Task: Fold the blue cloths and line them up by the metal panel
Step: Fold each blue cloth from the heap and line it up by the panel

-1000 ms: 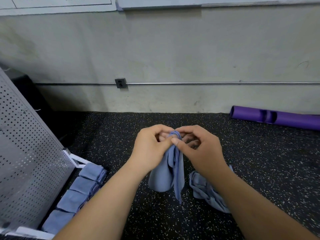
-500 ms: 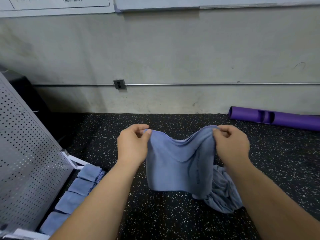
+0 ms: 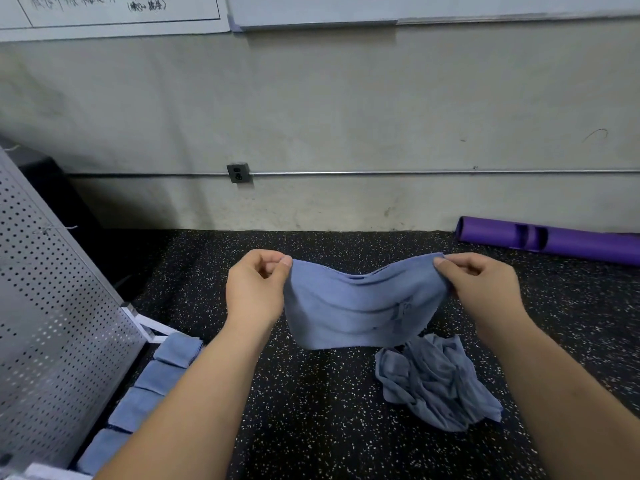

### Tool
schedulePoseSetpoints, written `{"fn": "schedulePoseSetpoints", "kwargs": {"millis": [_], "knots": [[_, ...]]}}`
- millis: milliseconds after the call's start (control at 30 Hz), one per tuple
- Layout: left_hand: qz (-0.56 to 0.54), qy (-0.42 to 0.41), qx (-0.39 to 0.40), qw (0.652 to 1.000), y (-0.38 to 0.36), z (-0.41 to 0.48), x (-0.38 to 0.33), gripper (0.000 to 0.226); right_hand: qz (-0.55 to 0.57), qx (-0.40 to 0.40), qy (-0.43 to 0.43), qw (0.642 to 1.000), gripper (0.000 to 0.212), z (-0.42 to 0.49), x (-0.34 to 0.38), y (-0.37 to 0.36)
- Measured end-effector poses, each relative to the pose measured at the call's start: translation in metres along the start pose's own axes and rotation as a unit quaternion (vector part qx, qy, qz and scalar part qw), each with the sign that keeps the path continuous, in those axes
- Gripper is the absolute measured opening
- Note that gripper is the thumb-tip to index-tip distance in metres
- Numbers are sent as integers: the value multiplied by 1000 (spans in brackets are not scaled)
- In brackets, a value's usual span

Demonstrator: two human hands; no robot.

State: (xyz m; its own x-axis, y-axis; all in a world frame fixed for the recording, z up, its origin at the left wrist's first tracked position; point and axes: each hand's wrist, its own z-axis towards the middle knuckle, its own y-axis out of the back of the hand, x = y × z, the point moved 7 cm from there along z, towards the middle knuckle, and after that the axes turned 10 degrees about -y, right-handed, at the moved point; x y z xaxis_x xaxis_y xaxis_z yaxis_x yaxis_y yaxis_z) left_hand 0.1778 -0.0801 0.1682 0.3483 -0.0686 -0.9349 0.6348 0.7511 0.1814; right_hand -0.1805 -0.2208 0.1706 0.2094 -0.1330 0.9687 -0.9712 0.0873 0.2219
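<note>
We hold a blue cloth (image 3: 360, 306) stretched in the air above the speckled floor (image 3: 311, 427), our left hand (image 3: 254, 292) pinching its left top corner and our right hand (image 3: 479, 287) pinching the right one. A crumpled cloth (image 3: 436, 382) lies below on the floor. Four folded cloths (image 3: 152, 382) sit in a row beside the metal panel (image 3: 52, 306)

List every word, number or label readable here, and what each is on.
On the white wall sheet: handwritten characters, too blurred to read.
On the held blue cloth: a faint dark mark, not legible.
On the metal panel, purple tube, wall outlet: no text visible.
</note>
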Motion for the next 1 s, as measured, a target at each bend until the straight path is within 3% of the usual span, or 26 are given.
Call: {"fn": "schedulePoseSetpoints", "kwargs": {"millis": [200, 533, 800, 1000], "knots": [[-69, 69, -20, 995, -17, -15, 3, 3, -71, -39, 28, 996, 5, -19, 14, -11], [-136, 141, -153, 969, -2, -18, 14, 3, 81, -85, -84, 990, 15, -8, -10, -7], [-150, 120, -86, 978, -3, -10, 9, 9, 160, -8, -165, 973, 13, 0, -16, -12], [-182, 45, -15, 982, -18, -17, -16, 15, 154, -13, -96, 983, 14, -19, 2, -14]]}}
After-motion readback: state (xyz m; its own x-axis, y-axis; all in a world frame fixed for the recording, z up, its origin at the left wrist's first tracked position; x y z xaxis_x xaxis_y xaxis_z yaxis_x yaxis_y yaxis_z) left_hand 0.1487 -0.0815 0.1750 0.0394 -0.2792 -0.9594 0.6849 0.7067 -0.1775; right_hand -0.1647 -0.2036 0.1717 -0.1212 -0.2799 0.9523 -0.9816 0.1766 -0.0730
